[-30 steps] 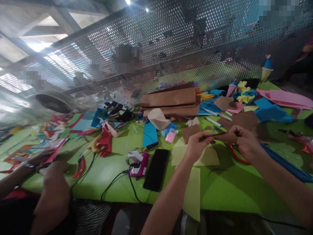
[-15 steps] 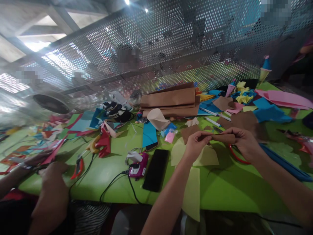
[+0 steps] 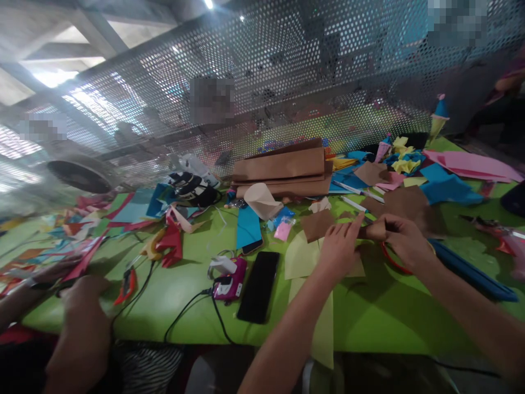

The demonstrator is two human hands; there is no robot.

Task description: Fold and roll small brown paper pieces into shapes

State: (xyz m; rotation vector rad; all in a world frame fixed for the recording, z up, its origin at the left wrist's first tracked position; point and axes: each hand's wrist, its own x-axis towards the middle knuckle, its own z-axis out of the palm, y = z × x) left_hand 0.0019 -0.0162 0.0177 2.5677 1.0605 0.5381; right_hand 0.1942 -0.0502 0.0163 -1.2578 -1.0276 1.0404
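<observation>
A small piece of brown paper (image 3: 373, 231), bent into a curve, is pinched in my right hand (image 3: 404, 241). My left hand (image 3: 339, 246) is beside its left end, fingers stretched out; whether they touch the paper I cannot see. Below my left hand are pale yellow paper pieces (image 3: 297, 260), one strip hanging over the table's front edge. A flat brown paper square (image 3: 318, 225) lies just behind my left hand. Red scissor handles (image 3: 391, 261) show partly under my right hand, and a long blue object (image 3: 471, 271) lies to its right.
A black phone (image 3: 259, 287) and a magenta power adapter (image 3: 229, 279) with cables lie to the left. Further left, a co-worker's hands (image 3: 84, 287) are near pink paper, beside a yellow glue gun (image 3: 152, 246). Folded brown paper (image 3: 283, 167) stands at the back.
My left hand has loosened its pinch on the brown paper, and its fingers have straightened upward. My right hand still grips the piece, which now looks more curved.
</observation>
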